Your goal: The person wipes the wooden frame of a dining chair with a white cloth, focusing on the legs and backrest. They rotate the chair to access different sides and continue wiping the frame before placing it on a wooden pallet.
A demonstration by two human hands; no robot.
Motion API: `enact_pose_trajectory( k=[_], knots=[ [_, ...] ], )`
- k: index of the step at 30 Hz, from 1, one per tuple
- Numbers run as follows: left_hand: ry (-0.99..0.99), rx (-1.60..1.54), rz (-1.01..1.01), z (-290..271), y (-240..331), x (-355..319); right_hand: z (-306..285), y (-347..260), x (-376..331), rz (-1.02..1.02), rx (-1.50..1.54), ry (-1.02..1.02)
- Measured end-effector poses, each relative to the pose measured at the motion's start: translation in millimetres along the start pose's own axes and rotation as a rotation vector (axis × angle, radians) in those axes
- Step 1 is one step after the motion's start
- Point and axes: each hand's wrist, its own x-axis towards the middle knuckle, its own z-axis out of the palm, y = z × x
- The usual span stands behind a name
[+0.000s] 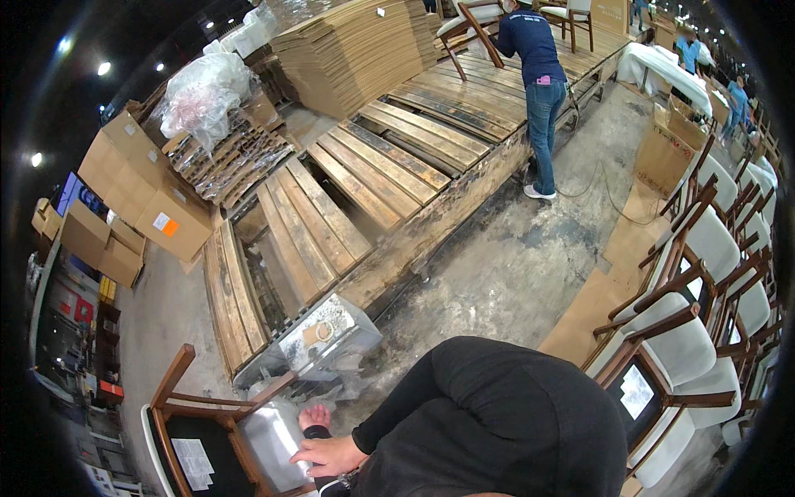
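A brown wooden chair [236, 412] lies tipped over at the lower left, its black underside bearing a white paper label [192, 462]. A glossy pale panel [277, 443] shows within its frame. My right hand [333, 457] reaches left across the panel's edge, index finger stretched out and nothing visible in it. Just beyond it is my left hand [315, 417], fingers apart, near the panel's far corner; its forearm is mostly hidden behind the right hand. Black sleeves cover both arms.
A long slatted wooden platform [389, 166] runs diagonally ahead. At its near end stands a worn metal box [323, 331] with a tape roll [321, 333]. Chairs [671, 340] crowd the right. A co-worker [537, 74] handles a chair [474, 33]. Cartons [170, 219] stand left.
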Motion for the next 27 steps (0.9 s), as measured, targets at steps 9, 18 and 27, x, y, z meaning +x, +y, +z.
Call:
enact_pose_trajectory(
  k=[9, 18, 27],
  knots=[
    [0.066, 0.106, 0.002, 60, -19, 4, -5, 71, 9, -0.014, -0.486, 0.142],
    [0.106, 0.144, 0.011, 75, -20, 12, -22, 80, 12, 0.149, -0.419, 0.15],
    [0.137, 0.158, 0.012, 71, -28, 30, -58, 48, 12, 0.187, -0.216, -0.1]
  ],
)
